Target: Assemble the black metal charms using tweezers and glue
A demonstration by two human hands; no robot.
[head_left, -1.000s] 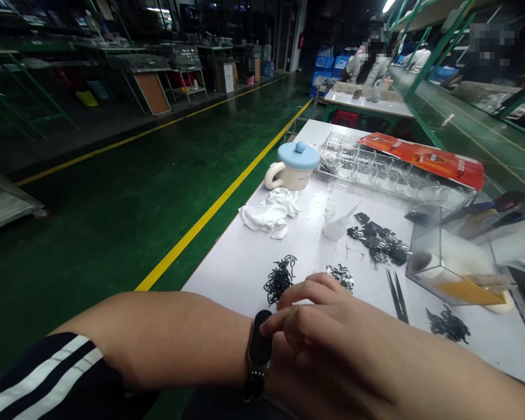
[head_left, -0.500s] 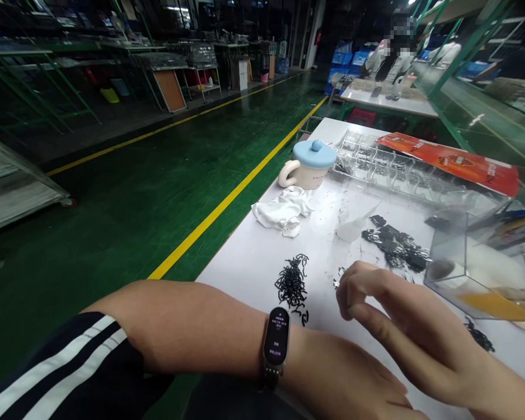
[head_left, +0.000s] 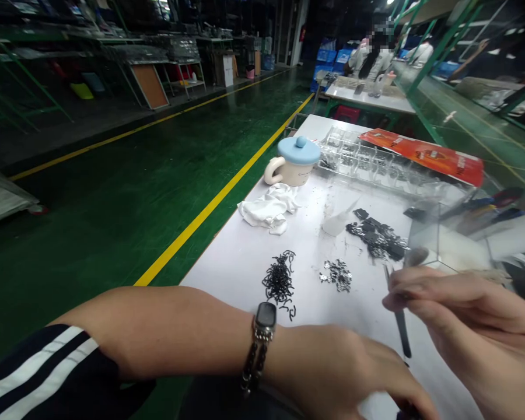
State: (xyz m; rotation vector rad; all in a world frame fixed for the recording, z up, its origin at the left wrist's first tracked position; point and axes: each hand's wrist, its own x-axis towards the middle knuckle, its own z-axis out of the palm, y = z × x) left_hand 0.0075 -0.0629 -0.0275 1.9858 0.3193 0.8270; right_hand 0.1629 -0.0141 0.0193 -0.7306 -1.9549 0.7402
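On the table (head_left: 227,262), tweezers (head_left: 403,335) by my right hand (head_left: 472,321)
Head view: its grip is pressed together, contents unclear; my left hand's (head_left: 341,373) I can't tell. I'd handle the tweezers lightly, clear of the metal bits (head_left: 339,275).

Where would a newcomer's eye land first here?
Probably the blue-lidded mug near the left edge of the table, a white cloth in front. Then comes the orange packet along the far side of the clear tray. Nearest is the watch on the wrist of the left hand.
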